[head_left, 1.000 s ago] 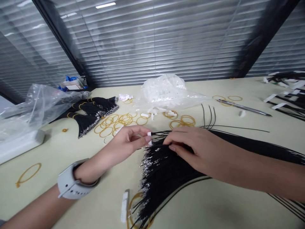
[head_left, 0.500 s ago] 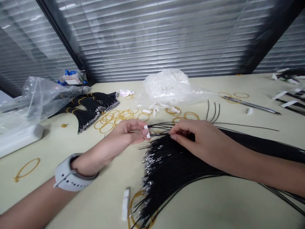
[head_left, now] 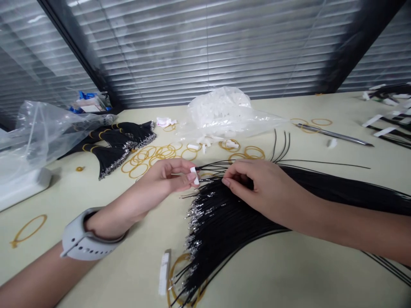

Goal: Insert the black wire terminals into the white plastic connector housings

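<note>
A thick fan of thin black wires [head_left: 244,222] with metal-tipped ends lies across the cream table [head_left: 289,278]. My left hand [head_left: 160,182], a grey watch on its wrist, pinches a small white connector housing [head_left: 194,176] just left of the wire tips. My right hand [head_left: 260,186] rests on the bundle with thumb and forefinger pinched on a single wire whose tip points at the connector.
Yellow rubber bands [head_left: 154,156] are scattered behind my hands. Banded black wire bundles [head_left: 118,143] lie at the left by a clear bag [head_left: 41,128]. A bag of white connectors [head_left: 224,113] sits at the back, metal tweezers [head_left: 334,134] to the right, a white strip [head_left: 164,271] near me.
My hands have stayed together at the wire tips. The right fingers shifted slightly left toward the connector. The view has drifted a little.
</note>
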### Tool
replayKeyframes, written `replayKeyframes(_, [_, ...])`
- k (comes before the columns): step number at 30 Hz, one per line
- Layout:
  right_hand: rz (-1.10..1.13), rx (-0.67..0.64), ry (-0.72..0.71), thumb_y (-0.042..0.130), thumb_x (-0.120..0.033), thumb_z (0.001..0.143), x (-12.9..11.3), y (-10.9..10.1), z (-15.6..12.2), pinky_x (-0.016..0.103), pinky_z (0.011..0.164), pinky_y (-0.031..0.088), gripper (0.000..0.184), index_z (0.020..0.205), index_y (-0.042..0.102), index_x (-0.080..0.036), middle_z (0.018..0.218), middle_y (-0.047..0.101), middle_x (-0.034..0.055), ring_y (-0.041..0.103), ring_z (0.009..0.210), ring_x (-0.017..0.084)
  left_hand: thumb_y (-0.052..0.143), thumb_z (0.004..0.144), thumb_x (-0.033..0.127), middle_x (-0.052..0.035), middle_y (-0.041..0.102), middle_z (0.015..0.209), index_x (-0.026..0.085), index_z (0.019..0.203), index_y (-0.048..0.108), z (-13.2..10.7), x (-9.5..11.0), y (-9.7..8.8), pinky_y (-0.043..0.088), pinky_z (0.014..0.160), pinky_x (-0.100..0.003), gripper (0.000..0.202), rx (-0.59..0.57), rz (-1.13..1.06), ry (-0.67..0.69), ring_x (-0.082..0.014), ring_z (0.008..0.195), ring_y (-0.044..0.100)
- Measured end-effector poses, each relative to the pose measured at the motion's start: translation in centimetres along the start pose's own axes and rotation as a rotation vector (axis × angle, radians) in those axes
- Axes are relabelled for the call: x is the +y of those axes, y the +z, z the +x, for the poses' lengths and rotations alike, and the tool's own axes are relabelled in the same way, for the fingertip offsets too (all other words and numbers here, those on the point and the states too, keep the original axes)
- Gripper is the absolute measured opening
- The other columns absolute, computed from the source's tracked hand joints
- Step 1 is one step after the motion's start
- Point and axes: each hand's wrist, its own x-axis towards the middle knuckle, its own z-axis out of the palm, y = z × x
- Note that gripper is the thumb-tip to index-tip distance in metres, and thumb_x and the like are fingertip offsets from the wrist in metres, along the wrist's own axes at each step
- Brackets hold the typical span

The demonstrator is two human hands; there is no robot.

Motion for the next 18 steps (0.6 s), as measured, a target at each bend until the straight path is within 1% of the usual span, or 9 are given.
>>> replayKeyframes(4, [0.002, -0.005, -0.015, 0.047, -0.022, 0.079, -0.01, -0.03, 0.05, 0.02, 0.054, 0.03, 0.014, 0.07, 0.055, -0.018, 0.065, 0.055, -0.0058, 0.041, 0.053, 0.005, 0.059, 0.074, 0.027, -0.0021, 0.06, 0.079, 0.013, 0.087, 0.054, 0.12, -0.03, 0.03, 0.042, 0.072, -0.017, 0.021, 0.026, -0.016, -0.009, -0.0075, 0.075, 0.055])
replayKeyframes(8, [-0.011, -0.013, -0.032, 0.046, -0.022, 0.08, 0.05, 0.0, 0.02, 0.02, 0.056, 0.031, 0.014, 0.069, 0.055, -0.018, 0.065, 0.055, -0.0062, 0.043, 0.057, 0.005, 0.06, 0.074, 0.028, -0.0014, 0.06, 0.078, 0.013, 0.085, 0.056, 0.16, -0.2, 0.0, 0.042, 0.071, -0.017, 0.019, 0.037, -0.012, -0.008, -0.0068, 0.074, 0.055])
replayKeyframes(11, [-0.023, -0.007, -0.037, 0.046, -0.022, 0.08, 0.14, 0.06, 0.03, 0.021, 0.058, 0.031, 0.014, 0.07, 0.054, -0.018, 0.066, 0.055, -0.006, 0.044, 0.059, 0.005, 0.061, 0.073, 0.028, -0.0005, 0.061, 0.077, 0.015, 0.088, 0.056, 0.11, -0.28, 0.0, 0.043, 0.072, -0.018, 0.021, 0.042, -0.035, -0.01, -0.0069, 0.073, 0.056])
replayKeyframes(15, [-0.032, -0.015, -0.032, 0.045, -0.022, 0.079, 0.18, 0.12, 0.07, 0.021, 0.056, 0.031, 0.014, 0.07, 0.054, -0.018, 0.065, 0.054, -0.006, 0.042, 0.056, 0.005, 0.06, 0.074, 0.025, -0.0012, 0.061, 0.079, 0.014, 0.085, 0.055, 0.19, -0.24, 0.06, 0.043, 0.071, -0.016, 0.017, 0.04, -0.052, -0.022, -0.0066, 0.073, 0.056])
replayKeyframes(18, [-0.03, -0.019, -0.039, 0.045, -0.022, 0.079, 0.17, 0.11, 0.1, 0.021, 0.055, 0.03, 0.014, 0.069, 0.054, -0.018, 0.063, 0.054, -0.006, 0.041, 0.055, 0.005, 0.06, 0.073, 0.026, -0.0026, 0.061, 0.08, 0.013, 0.086, 0.055, 0.29, -0.25, 0.08, 0.043, 0.071, -0.017, 0.019, 0.036, -0.05, -0.019, -0.0073, 0.074, 0.056])
